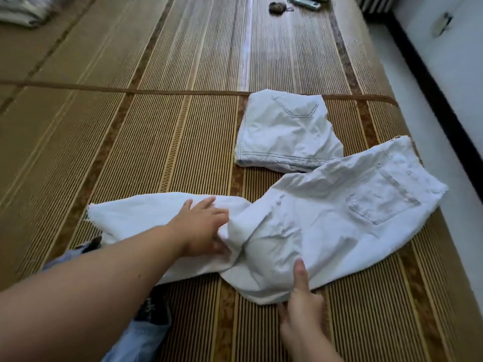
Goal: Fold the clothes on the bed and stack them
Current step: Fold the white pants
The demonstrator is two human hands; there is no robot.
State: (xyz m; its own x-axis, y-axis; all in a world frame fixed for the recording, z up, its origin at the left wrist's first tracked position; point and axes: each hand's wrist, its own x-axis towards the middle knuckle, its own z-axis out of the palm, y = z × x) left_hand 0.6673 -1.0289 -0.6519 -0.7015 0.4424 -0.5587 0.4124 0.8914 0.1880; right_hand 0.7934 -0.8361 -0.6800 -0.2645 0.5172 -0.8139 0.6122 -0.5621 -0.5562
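A pair of white jeans (326, 218) lies unfolded across the striped bamboo bed mat (156, 142), with the waist and back pocket at the right and the legs rumpled toward the left. My left hand (202, 228) rests on the bunched legs, its fingers tucked into a fold of the cloth. At the near edge of the jeans my right hand (300, 304) pinches the fabric, thumb on top. Behind them lies a folded white garment (285, 131) with a stitched pocket, flat on the mat.
Light blue denim (141, 333) lies under my left arm at the near edge. A grey heap of cloth (23, 9) sits far left. A small dark object (277, 7) and a remote (305, 1) lie at the far end. The bed's right edge meets a white wall (449, 82).
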